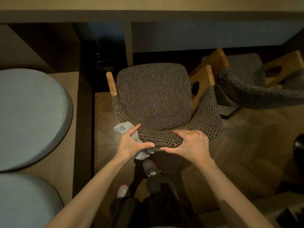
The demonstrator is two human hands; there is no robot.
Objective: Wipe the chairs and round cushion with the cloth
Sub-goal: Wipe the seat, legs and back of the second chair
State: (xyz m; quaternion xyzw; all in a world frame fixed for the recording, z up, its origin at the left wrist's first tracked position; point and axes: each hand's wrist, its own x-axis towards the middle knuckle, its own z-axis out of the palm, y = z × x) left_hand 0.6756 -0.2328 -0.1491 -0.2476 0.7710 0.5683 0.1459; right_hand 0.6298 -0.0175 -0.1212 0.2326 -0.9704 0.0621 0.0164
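Since the cloth (122,128) looks limp and light, the left hand (131,142) bunches it against the chair's woven backrest (164,139), fingers curled round both, while the right hand (189,143) clasps the same padded rail beside it. That firm rim looks the soundest handhold; beyond lie the seat (154,96), a second chair (246,92) and, leftward, the round cushion (31,116).

Dim warm light, no window in view. Tan counter (148,3) runs across the top, with a dark front edge. Under the counter is a blue-grey wall (205,35), split by a dark upright panel (128,43). Left of the panel is a dark recess with unclear dark items. Below the counter, a herringbone wood floor (246,145). Down-left of the counter, a tan platform (64,112) with a dark border (83,129). A black shiny round object (299,145) is at the far right edge.
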